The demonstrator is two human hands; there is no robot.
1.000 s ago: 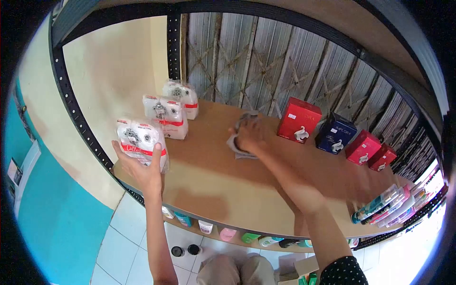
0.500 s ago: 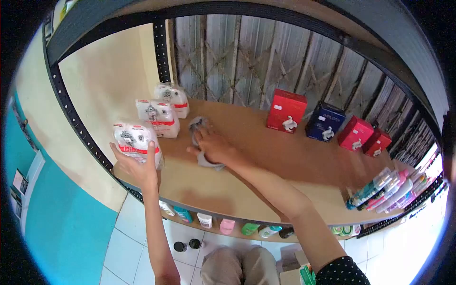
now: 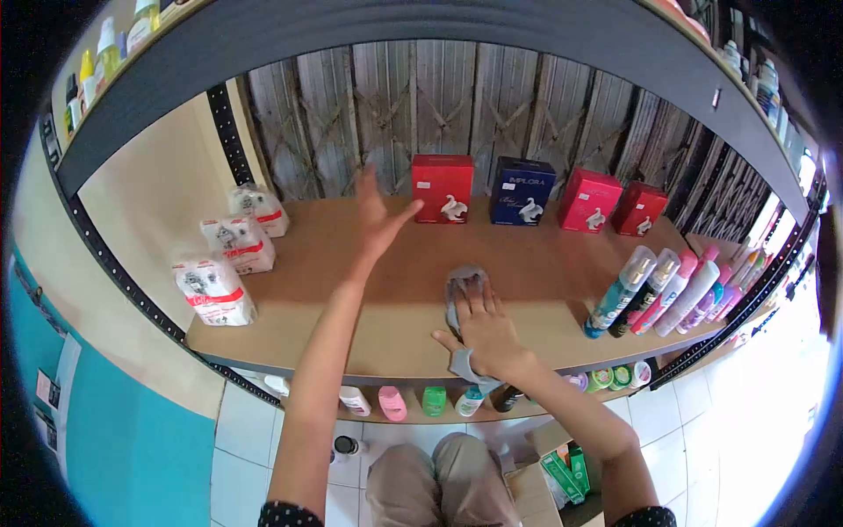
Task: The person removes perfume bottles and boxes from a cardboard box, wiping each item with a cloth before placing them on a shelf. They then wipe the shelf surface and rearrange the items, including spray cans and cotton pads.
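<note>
My right hand (image 3: 486, 332) lies over a grey cloth (image 3: 463, 279), pressing it onto the brown shelf board (image 3: 386, 307) near its front edge. Folds of the cloth show beyond the fingertips and by the wrist; the rest is hidden under the palm. My left hand (image 3: 378, 224) is raised above the board with fingers and thumb spread, holding nothing. Its thumb points at the large red box (image 3: 443, 189) with a white swan. Right of that stand a dark blue box (image 3: 522, 191), a pink-red box (image 3: 589, 200) and a smaller red box (image 3: 639, 209).
Three white plastic-wrapped packs (image 3: 217, 290) stand at the shelf's left end. Spray bottles (image 3: 620, 292) are grouped on the right. An upper shelf (image 3: 395, 66) crosses overhead. Below are lower-shelf bottles (image 3: 435, 400) and an open carton (image 3: 537, 492) on the floor.
My left hand has left the front white pack and moved right toward the large red box. My right hand has slid the cloth right and toward the front edge. The view has shifted right.
</note>
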